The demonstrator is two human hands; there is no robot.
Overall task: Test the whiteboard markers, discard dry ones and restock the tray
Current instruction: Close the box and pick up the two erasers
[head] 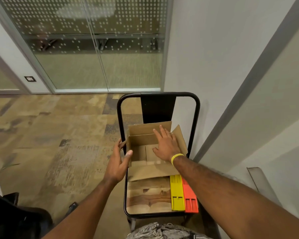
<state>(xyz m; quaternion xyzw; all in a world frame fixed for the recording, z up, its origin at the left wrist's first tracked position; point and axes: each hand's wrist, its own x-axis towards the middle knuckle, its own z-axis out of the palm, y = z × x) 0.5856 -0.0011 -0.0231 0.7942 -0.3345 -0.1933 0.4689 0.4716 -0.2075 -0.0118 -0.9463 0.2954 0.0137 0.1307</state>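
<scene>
Person stands at a chair [148, 195] with an open cardboard box [141, 139] on its wooden seat. Left hand [117, 161] is at the box's left side, thumb and fingers curled round the left flap and wall, probably steadying the box so it doesn't slide. There is some blur there, so the exact grip is unclear. Right hand [167, 146], which has a yellow wristband [177, 158], hangs over the box's opening. It is spread flat, fingers straight, holding nothing, and looks like it is going in to feel or fetch.

The visible part of the box's floor is bare, and the part under the right hand is hidden. No whiteboard markers are in view, and no whiteboard tray either.

Nearer than the box, a yellow plastic piece [176, 192] and an orange plastic piece [190, 199] lie touching side by side on the seat. I can't tell what they are. The box's near flap [150, 169] is folded out flat toward the person, which keeps the opening clear.

My guess is this is the stock-fetching step, with testing not visibly started.
</scene>
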